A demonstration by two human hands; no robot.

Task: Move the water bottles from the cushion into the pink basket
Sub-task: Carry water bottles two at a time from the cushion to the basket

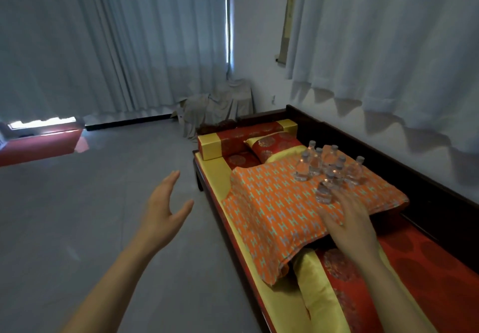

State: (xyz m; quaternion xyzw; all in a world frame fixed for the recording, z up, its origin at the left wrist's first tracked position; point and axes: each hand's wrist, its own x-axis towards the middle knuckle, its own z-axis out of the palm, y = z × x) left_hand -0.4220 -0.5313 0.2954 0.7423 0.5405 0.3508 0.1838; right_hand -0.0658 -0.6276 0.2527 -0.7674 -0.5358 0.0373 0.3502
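Several small clear water bottles (324,166) stand upright in a cluster on the far right part of an orange patterned cushion (272,208). The nearest bottle (325,190) stands a little apart at the front. My right hand (347,218) hovers over the cushion with fingers spread, its fingertips just short of that nearest bottle, holding nothing. Over the floor to the left of the bench, my left hand (166,208) is raised with an open palm and holds nothing. No pink basket shows in this view.
The cushion lies on a dark wooden bench (427,195) with red and yellow padding against the right wall. A red and yellow bolster (246,135) and a small red pillow (274,146) sit at its far end. Grey floor (103,203) spreads left; curtains hang behind.
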